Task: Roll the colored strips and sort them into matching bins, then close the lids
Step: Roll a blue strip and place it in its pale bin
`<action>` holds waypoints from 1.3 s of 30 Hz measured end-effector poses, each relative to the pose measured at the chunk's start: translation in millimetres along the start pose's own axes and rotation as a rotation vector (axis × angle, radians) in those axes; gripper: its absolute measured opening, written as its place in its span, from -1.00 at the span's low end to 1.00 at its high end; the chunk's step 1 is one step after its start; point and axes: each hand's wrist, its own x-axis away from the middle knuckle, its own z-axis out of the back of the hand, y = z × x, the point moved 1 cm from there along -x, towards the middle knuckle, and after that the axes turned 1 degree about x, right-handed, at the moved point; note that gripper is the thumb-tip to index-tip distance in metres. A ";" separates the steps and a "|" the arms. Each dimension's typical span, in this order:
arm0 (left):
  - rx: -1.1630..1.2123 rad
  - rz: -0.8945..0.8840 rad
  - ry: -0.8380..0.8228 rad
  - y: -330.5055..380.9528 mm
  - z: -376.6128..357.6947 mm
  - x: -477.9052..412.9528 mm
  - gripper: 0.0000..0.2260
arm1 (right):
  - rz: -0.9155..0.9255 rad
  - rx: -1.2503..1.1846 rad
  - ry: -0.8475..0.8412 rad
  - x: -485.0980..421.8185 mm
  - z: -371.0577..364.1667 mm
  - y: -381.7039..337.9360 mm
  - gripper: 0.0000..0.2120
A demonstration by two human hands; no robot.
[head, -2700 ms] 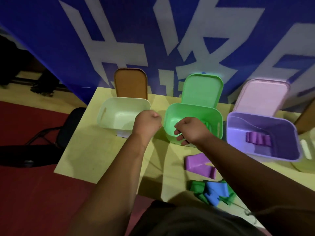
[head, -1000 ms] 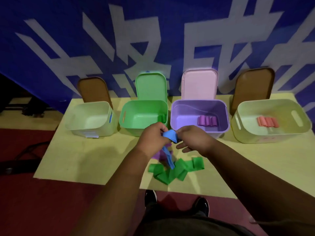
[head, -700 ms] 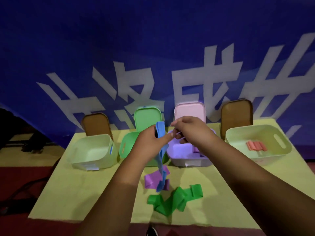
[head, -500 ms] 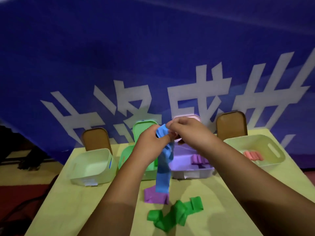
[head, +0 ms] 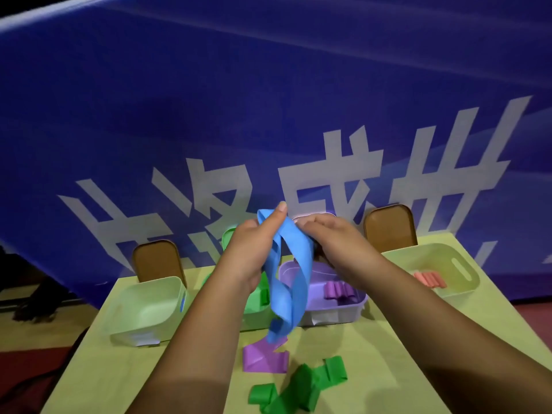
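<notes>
both hands are raised over the middle of the table (head: 388, 354). the left hand (head: 248, 252) grips the top of the blue strip (head: 288, 282), thumb laid along it; the right hand (head: 328, 237) pinches the same end from the right. the strip hangs twisted in front of the green bin (head: 252, 312) and purple bin (head: 343, 313), its tail just above a purple strip (head: 264, 358) lying beside a green strip (head: 298, 386).

A blue strip (head: 288, 279) hangs twisted, pinched at its top between the left grip (head: 254, 249) and right grip (head: 328, 237). A folded purple strip (head: 264, 358) and a crumpled green strip (head: 298, 386) lie on the near tabletop (head: 388, 354). In the far row stand four open bins: a left pale bin (head: 143, 312), a green bin (head: 254, 315), a purple bin (head: 343, 309) holding purple rolls (head: 339, 289), and a right pale bin (head: 433, 255) holding pink rolls (head: 430, 279).
</notes>
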 end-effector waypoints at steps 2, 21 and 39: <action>0.018 -0.010 -0.041 14.2 -3.5 7.1 -0.65 | -0.032 -0.102 -0.057 1.7 1.8 -10.1 -0.67; -0.626 -0.074 -0.488 40.4 17.8 -6.3 -0.51 | -0.095 -0.230 -0.321 2.4 63.0 -55.9 -0.65; -0.156 -0.070 -0.095 28.9 -44.7 8.5 -0.74 | 0.117 0.299 0.084 17.0 64.0 -45.0 -0.67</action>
